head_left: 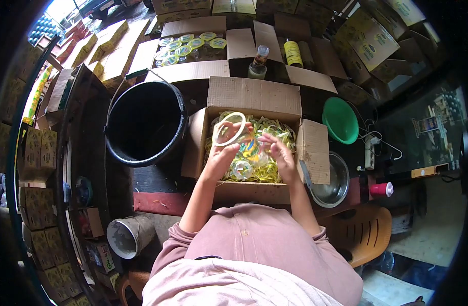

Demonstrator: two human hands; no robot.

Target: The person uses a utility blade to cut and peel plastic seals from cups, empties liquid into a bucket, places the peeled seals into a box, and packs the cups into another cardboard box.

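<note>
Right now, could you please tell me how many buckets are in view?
2: a large black bucket just left of the open carton, and a smaller pale grey bucket lower down at picture left. Others may be hidden in dark areas.

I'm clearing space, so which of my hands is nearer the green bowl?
Right: your right hand is over the open carton, left of the green bowl; your left hand is farther left.

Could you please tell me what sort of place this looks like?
Probably a small packing workshop or storeroom: printed cartons are stacked around, one open box holds round-topped containers, and another box holds yellow-green strips.
</note>
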